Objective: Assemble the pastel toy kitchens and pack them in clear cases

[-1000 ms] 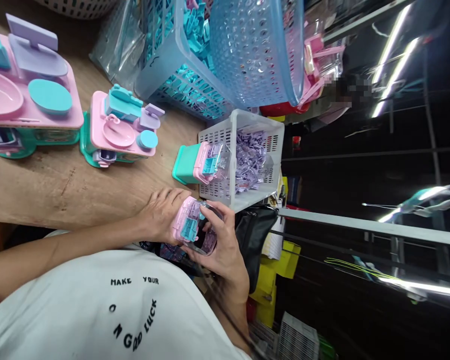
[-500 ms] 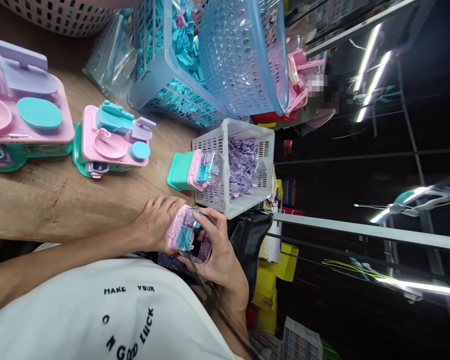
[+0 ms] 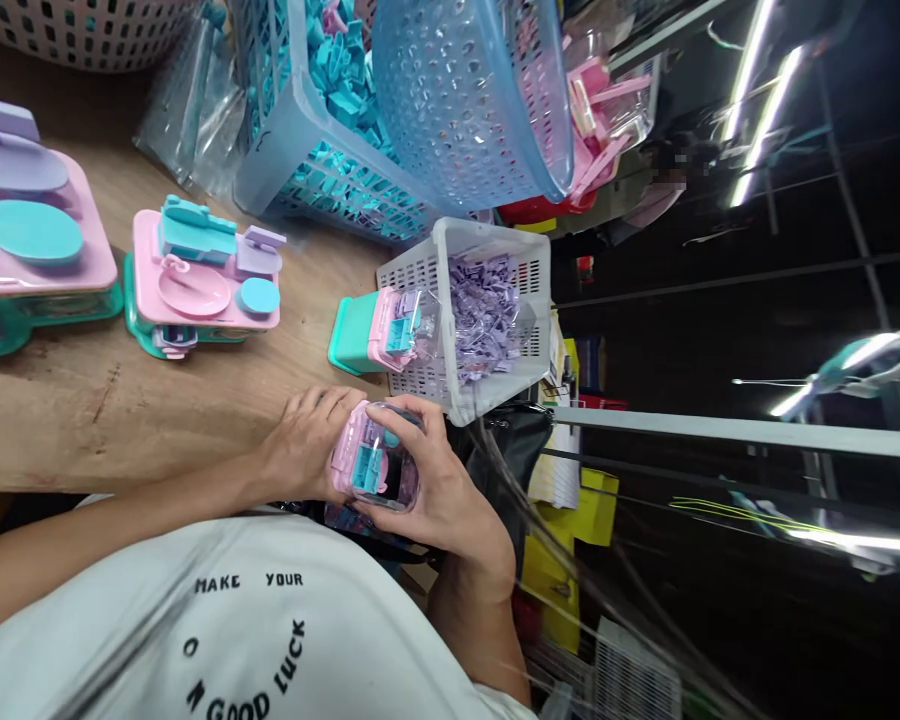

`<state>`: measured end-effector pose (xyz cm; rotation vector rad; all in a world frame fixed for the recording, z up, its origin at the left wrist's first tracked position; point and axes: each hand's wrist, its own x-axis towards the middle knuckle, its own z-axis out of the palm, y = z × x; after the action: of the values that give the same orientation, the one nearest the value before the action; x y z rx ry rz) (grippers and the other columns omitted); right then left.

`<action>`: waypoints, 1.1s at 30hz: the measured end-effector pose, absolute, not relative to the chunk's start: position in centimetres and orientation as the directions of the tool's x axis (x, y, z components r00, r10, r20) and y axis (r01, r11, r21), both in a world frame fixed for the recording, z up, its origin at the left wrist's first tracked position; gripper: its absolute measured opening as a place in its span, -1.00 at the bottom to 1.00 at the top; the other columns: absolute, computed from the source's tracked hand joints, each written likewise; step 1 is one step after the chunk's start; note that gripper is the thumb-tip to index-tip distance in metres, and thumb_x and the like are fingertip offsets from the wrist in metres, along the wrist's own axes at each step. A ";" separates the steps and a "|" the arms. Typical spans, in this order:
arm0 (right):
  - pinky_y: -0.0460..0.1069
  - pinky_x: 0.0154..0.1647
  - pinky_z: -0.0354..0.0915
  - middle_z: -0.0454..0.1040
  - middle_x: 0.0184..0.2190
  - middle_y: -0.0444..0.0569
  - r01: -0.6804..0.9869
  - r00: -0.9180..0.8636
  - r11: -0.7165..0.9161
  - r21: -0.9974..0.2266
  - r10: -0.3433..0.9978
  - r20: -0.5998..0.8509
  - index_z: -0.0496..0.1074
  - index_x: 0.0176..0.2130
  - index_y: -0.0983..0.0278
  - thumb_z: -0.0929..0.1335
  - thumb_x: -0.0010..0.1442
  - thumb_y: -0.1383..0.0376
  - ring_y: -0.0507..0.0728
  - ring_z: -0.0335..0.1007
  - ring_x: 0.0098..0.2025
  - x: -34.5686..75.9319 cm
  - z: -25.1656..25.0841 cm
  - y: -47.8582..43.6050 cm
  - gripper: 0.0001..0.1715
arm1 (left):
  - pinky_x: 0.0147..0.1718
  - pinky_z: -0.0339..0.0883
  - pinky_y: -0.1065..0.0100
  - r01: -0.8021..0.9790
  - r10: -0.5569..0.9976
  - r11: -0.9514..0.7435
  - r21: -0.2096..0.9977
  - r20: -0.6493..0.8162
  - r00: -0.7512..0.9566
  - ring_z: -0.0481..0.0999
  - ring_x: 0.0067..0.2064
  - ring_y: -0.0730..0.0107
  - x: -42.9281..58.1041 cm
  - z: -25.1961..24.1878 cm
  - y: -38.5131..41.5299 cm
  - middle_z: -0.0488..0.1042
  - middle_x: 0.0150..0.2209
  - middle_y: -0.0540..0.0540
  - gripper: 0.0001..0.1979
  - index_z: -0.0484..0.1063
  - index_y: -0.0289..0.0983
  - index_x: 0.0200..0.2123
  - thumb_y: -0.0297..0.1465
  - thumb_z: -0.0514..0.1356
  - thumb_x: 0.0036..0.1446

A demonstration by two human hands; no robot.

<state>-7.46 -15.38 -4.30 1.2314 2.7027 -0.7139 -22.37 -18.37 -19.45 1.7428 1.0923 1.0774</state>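
Low in front of my body I hold a small toy kitchen [image 3: 366, 468] with a pink rim and teal and purple pieces inside. My left hand [image 3: 311, 440] is closed around its left end, hiding most of that part. The fingers of my right hand [image 3: 439, 475] wrap around a clear plastic cover [image 3: 405, 480] sitting against the pink rim. Just beyond my hands, a similar toy kitchen [image 3: 379, 332] with a green base and clear cover lies beside a white basket [image 3: 450, 350]. Another, uncovered toy kitchen [image 3: 206, 285] with a pink sink stands farther left on the wooden table [image 3: 195, 420].
Purple parts [image 3: 487, 310] fill the white basket. Behind it stand a blue crate [image 3: 285, 140] of teal pieces and a tilted blue basket [image 3: 457, 110]. A larger pink toy kitchen [image 3: 90, 220] stands at the left, a clear plastic bag [image 3: 195, 120] behind it.
The clear cover has come from a slanted position to sit squarely over the pink rim, pushed by my right hand. The view has shifted slightly, moving the table items left.
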 end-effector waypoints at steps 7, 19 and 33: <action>0.31 0.29 0.32 0.01 0.31 0.14 0.755 -0.598 0.547 -0.362 0.801 -0.037 0.06 0.38 0.04 0.58 0.01 0.06 0.38 0.11 0.37 -4.8 -7.9 -17.7 0.11 | 0.13 0.27 -0.04 0.305 0.930 -0.355 0.884 0.299 0.214 0.36 0.14 -0.10 -22.6 -19.5 -18.4 0.36 0.14 -0.33 -0.01 0.13 -0.31 0.25 -0.04 0.42 -0.19; 0.44 0.19 0.32 0.14 0.21 0.31 0.650 -0.338 0.641 -0.408 0.724 0.601 -0.10 0.39 0.16 0.44 0.22 0.12 0.41 0.21 0.27 -12.8 -15.8 -18.3 -0.04 | 0.21 0.26 -0.17 0.649 0.921 -0.185 0.738 0.360 -0.146 0.18 0.31 -0.20 -26.4 -19.1 -22.1 0.06 0.29 -0.44 0.04 -0.32 -0.26 0.45 -0.24 0.28 0.10; 0.55 0.32 -0.02 -0.06 0.30 0.48 0.649 -0.139 0.490 -0.582 0.829 0.542 -0.08 0.39 0.42 0.39 0.17 -0.12 0.54 -0.16 0.41 -21.7 -17.5 -2.7 0.13 | 0.31 0.08 -0.16 0.909 0.775 0.003 0.416 0.574 -0.265 0.08 0.41 -0.13 -35.7 -14.1 -19.0 0.07 0.36 -0.49 -0.24 -0.11 -0.35 0.40 -0.28 0.16 0.26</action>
<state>-21.68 -2.70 -17.49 2.2094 3.3424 -0.4653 -35.74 -18.98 -14.14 1.9997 2.3425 1.2450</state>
